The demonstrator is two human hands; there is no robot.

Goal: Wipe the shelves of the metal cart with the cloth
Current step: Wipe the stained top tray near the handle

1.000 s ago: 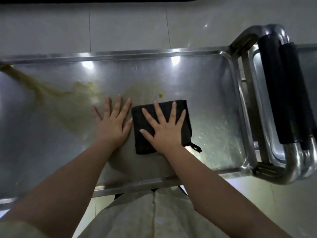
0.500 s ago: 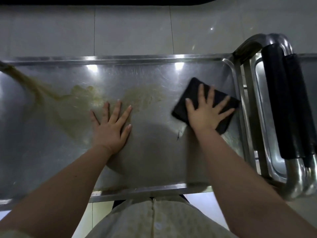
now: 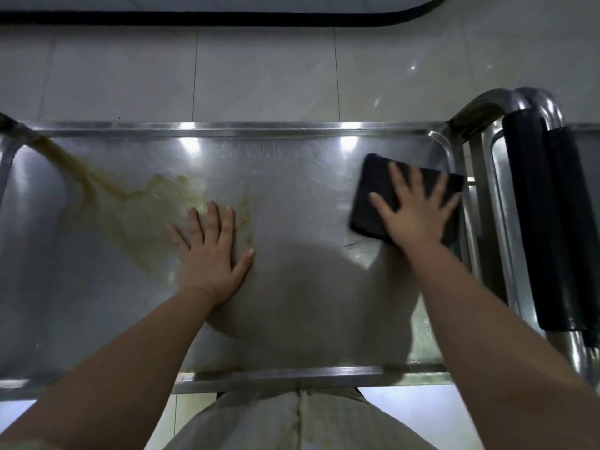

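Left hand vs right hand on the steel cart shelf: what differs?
The left hand lies on the bare stainless-steel shelf, the right hand on the black folded cloth. The left hand sits mid-shelf at the yellowish smear; the right hand is at the shelf's right end. Both are palm down, fingers spread.

One view exists: a wide-angle camera worn on the head. It faces forward and steeply down, over the person's front, onto the shelf [image 3: 292, 164], at close range. The shelf spans the middle of the frame; its left end is cut off. The floor [image 3: 259, 76] fills the top band, the handle [image 3: 532, 222] the right edge. The left hand [image 3: 211, 254] and right hand [image 3: 418, 216] lie mid-frame.
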